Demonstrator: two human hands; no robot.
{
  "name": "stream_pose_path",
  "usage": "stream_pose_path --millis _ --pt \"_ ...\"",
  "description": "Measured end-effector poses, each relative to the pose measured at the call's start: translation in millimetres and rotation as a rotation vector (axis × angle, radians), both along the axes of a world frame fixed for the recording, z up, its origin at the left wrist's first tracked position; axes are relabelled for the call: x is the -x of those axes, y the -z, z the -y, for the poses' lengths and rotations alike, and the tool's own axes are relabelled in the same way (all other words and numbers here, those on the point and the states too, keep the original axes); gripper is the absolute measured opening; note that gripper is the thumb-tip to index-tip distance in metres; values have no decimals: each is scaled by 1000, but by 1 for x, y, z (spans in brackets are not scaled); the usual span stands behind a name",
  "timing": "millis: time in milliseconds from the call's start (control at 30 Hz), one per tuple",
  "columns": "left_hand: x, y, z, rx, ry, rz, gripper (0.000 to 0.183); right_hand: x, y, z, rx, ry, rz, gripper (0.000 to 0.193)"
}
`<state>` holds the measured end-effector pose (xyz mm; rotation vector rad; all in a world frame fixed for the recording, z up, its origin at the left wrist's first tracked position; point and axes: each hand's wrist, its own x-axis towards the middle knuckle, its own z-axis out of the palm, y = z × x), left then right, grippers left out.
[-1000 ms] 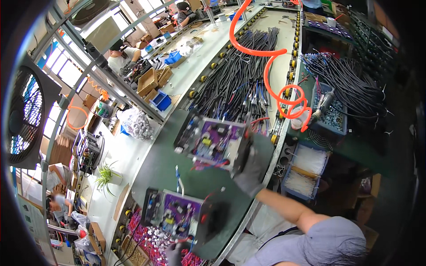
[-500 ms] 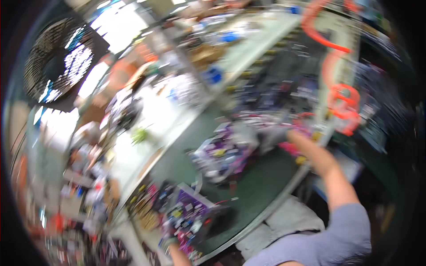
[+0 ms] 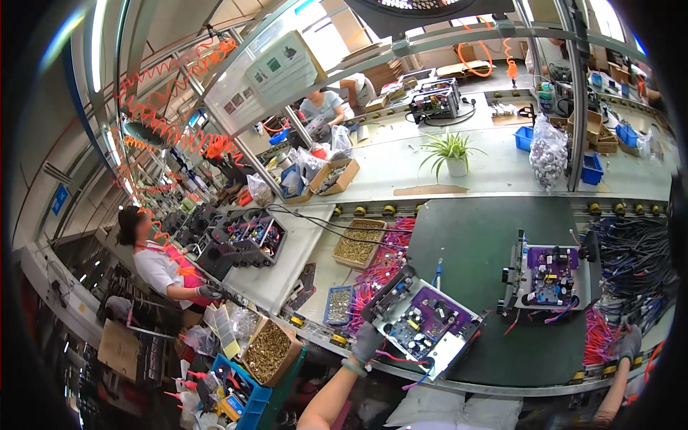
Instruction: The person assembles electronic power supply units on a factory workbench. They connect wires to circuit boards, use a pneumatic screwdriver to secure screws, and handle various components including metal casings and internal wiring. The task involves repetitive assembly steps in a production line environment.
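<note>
My left hand (image 3: 367,342), in a grey glove, is closed on the near left corner of an open metal chassis (image 3: 428,324). That chassis carries a purple circuit board and a black end panel, and lies at an angle on the green mat (image 3: 494,358). At the far right, my gloved right hand (image 3: 629,344) is among red and black cables (image 3: 634,251), fingers drawn together; whatever is in them is hidden. Between the hands, a second chassis (image 3: 550,276) with a purple board sits squarely on the mat, loose wires at its near edge.
Left of the mat lie pink-red wires (image 3: 383,261), a box of brass-coloured parts (image 3: 360,242) and a blue tray of screws (image 3: 338,304). A potted plant (image 3: 456,166) stands on the far bench. At left a co-worker (image 3: 161,265) handles another unit (image 3: 247,240). Orange coiled hoses (image 3: 179,129) hang overhead.
My view has swung round and levelled, and the blur is gone. My left hand remains at a chassis; my right hand is now among the cables at the far right.
</note>
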<state>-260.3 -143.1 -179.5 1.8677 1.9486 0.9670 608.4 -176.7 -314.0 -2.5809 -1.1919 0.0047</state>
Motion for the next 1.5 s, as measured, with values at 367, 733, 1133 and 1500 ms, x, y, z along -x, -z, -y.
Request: stream_pose_path --millis 367,733,1133,1500 --pt "32 7 37 139 292 -423 61 215 -212 23 -387 -862 -301 24" --pt "-5 42 82 59 -3 16 65 357 -200 14 116 -985 14 86" --pt "-36 -38 -45 221 29 -366 56 354 -194 -1 419 -1031 101 81" --pt "-39 -5 6 71 -96 64 41 426 -178 16 55 -910 -232 49"
